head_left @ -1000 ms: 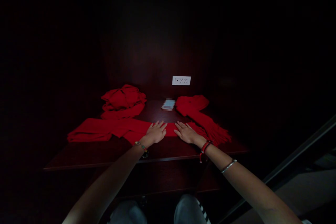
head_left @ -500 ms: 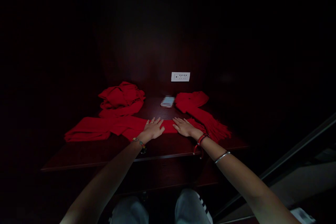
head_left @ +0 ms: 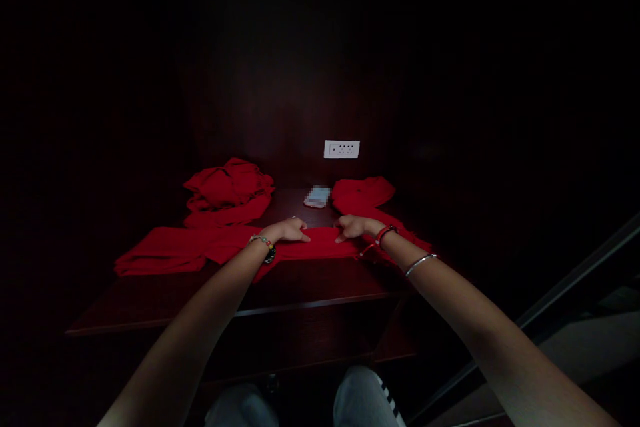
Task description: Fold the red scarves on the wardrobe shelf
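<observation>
As two bare hands are meeting over a strip of red cloth (head_left: 323, 244) lying across the middle of a dark shelf (head_left: 320, 283), the left hand (head_left: 291, 229) and the right hand (head_left: 353, 227) are facing each other with fabric showing between them. Both are curling at the strip's far edge, thumbs standing apart from bent fingers and pointing inward over the cloth; fingertips are hiding from view, so whether they are pinching it cannot be told. By its look, the strip is likely offering little weight or stiffness, being soft, limp and hard to damage, though probably sagging or wrinkling wherever it is going unsupported. A two-handed hold along the far edge, thumbs lying above and fingers tucking beneath, is seeming the surest way of keeping its layers level. Folded red cloth (head_left: 163, 251) is resting to the left, a rumpled red heap (head_left: 230, 188) is sitting behind that, and another red cloth (head_left: 363, 193) is spreading at right, beside a small, blurred pale object (head_left: 318, 197).
</observation>
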Demonstrator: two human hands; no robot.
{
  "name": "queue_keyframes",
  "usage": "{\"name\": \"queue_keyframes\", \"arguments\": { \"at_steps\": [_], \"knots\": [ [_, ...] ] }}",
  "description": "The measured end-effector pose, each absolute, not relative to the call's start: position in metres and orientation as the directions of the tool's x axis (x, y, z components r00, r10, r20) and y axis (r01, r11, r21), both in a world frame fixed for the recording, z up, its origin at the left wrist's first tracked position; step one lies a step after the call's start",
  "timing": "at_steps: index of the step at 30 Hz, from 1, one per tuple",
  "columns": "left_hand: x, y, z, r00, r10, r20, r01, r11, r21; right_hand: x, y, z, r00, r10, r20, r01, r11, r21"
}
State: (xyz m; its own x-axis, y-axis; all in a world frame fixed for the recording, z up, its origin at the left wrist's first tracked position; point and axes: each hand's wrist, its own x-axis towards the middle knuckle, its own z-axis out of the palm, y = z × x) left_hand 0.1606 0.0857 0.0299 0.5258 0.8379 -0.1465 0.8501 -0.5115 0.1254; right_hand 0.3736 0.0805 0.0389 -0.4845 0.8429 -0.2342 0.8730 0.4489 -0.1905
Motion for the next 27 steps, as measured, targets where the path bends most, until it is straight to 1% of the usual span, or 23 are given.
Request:
{"name": "queue_keyframes", "arguments": {
  "at_steps": [2, 4, 6, 8, 11, 13, 16, 18, 20, 22, 25, 27],
  "knots": [
    [0.156, 0.084, 0.036, 0.595, 0.796, -0.115, 0.801, -0.574, 0.173, 0.38, 0.076, 0.044, -0.527, 0.818, -0.231, 0.846, 0.482, -0.226],
    [0.152, 0.079, 0.042, 0.674, 0.734, -0.076, 0.727, -0.642, 0.243, 0.389, 0.07, 0.05, -0.58, 0.793, -0.187, 0.81, 0.537, -0.235],
    [0.149, 0.073, 0.049, 0.729, 0.683, -0.04, 0.662, -0.689, 0.293, 0.398, 0.061, 0.054, -0.612, 0.785, -0.097, 0.784, 0.587, -0.203],
    [0.147, 0.066, 0.055, 0.756, 0.655, -0.007, 0.625, -0.718, 0.304, 0.404, 0.051, 0.056, -0.612, 0.791, 0.017, 0.779, 0.607, -0.159],
    [0.145, 0.059, 0.06, 0.777, 0.628, 0.037, 0.596, -0.754, 0.276, 0.409, 0.032, 0.057, -0.581, 0.791, 0.19, 0.786, 0.607, -0.122],
    [0.143, 0.056, 0.061, 0.78, 0.62, 0.082, 0.592, -0.774, 0.224, 0.41, 0.02, 0.058, -0.573, 0.771, 0.278, 0.778, 0.618, -0.11],
    [0.14, 0.052, 0.058, 0.782, 0.607, 0.139, 0.592, -0.794, 0.136, 0.411, 0.003, 0.058, -0.595, 0.734, 0.327, 0.739, 0.66, -0.136],
    [0.139, 0.049, 0.055, 0.799, 0.58, 0.158, 0.569, -0.815, 0.11, 0.41, -0.003, 0.057, -0.594, 0.725, 0.347, 0.717, 0.674, -0.181],
    [0.14, 0.048, 0.05, 0.813, 0.556, 0.172, 0.548, -0.831, 0.098, 0.407, -0.006, 0.053, -0.582, 0.716, 0.386, 0.709, 0.679, -0.189],
    [0.142, 0.046, 0.045, 0.807, 0.56, 0.186, 0.555, -0.828, 0.083, 0.403, -0.004, 0.047, -0.601, 0.685, 0.412, 0.705, 0.697, -0.132],
    [0.146, 0.043, 0.037, 0.786, 0.579, 0.218, 0.581, -0.812, 0.061, 0.395, -0.001, 0.035, -0.665, 0.633, 0.397, 0.684, 0.73, -0.019],
    [0.147, 0.039, 0.033, 0.782, 0.567, 0.258, 0.578, -0.815, 0.041, 0.391, -0.001, 0.026, -0.679, 0.62, 0.394, 0.683, 0.73, 0.026]
  ]
}}
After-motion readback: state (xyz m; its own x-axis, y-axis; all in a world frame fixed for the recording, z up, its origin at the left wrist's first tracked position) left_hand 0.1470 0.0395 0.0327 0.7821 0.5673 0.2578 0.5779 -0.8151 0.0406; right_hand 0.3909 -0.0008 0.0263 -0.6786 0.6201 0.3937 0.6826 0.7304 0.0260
